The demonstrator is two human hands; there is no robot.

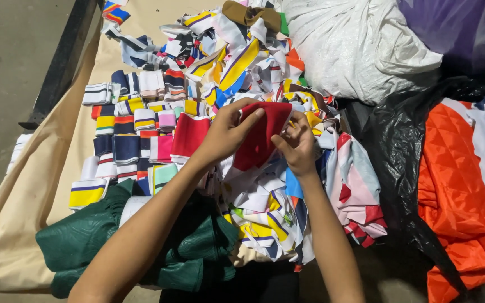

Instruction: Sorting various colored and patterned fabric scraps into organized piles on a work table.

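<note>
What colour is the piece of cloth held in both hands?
Plain red cloth, held by the left hand and right hand; head view.

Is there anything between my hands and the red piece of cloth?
Nothing visible. The left hand and right hand already hold the red cloth directly, above the loose pile of cloth strips.

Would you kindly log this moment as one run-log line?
left hand: holds red fabric piece | right hand: pinches its edge | beneath: mixed striped fabric scraps
</note>
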